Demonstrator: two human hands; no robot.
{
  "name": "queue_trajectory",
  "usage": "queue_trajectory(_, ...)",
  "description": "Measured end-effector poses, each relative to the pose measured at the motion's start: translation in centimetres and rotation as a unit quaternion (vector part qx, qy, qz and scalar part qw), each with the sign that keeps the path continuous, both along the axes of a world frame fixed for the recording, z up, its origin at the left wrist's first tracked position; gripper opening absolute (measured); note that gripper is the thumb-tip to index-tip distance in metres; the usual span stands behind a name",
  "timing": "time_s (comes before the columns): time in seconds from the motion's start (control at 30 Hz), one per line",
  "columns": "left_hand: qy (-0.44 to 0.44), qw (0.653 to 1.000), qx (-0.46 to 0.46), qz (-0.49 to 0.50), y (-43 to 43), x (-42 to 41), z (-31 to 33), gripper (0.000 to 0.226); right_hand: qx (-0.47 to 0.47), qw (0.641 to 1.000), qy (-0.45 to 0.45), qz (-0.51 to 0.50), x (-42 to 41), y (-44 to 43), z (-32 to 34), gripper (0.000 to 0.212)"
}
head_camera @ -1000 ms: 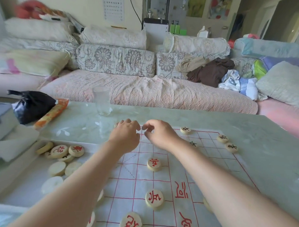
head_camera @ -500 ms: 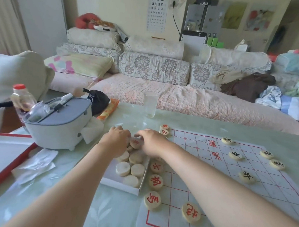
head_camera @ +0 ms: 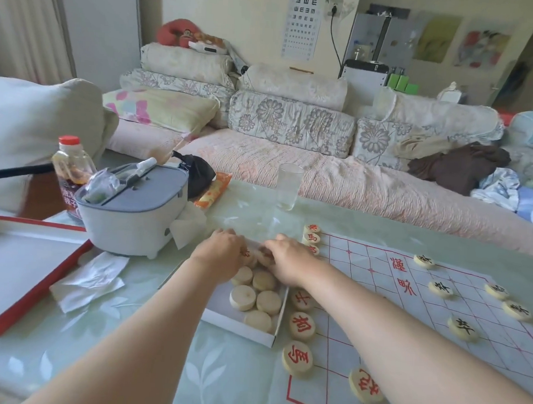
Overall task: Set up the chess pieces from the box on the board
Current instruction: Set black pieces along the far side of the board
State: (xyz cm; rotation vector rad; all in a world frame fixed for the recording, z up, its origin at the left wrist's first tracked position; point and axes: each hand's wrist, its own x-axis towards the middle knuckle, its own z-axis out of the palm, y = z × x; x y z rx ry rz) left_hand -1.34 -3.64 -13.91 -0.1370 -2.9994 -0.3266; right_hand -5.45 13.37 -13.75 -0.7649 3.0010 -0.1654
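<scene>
Box [head_camera: 238, 327] lies just left of the board [head_camera: 406, 318], pale pieces [head_camera: 242, 297] in its near half. Left hand [head_camera: 223, 256] and right hand [head_camera: 287, 262] reach into its far end, fingers curled down among pieces; whether either pinches one, I cannot tell. Red pieces [head_camera: 302, 325] line the board's left edge.

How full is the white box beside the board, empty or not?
Not empty. Several pale round pieces lie inside the box, those nearest the camera with blank faces up.
</scene>
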Motion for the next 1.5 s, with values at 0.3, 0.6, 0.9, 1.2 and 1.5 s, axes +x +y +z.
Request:
queue_trajectory(0.3,0.001,0.999,-0.006,0.043,1.0,-0.6,-0.2,0.029,-0.059,0.998,0.034,0.016,0.1,0.6,-0.8,0.035)
queue_trajectory(0.6,0.022,0.997,0.071,0.027,3.8,-1.9,1.8,0.034,-0.195,0.980,0.021,-0.037,0.4,4.8,1.6,0.044)
queue_trajectory(0.9,-0.016,0.987,0.161,-0.010,9.5,-3.8,1.8,0.040,-0.228,0.960,0.011,-0.162,-0.9,13.0,1.7,0.042)
queue_trajectory(1.2,-0.033,0.989,0.132,-0.059,9.6,-1.7,2.9,0.042,-0.274,0.957,-0.051,-0.078,3.3,11.4,1.5,0.040)
queue_trajectory(1.5,-0.020,0.985,0.162,-0.049,8.6,5.3,3.9,0.045,-0.247,0.965,-0.081,-0.037,10.6,11.0,3.9,0.041)
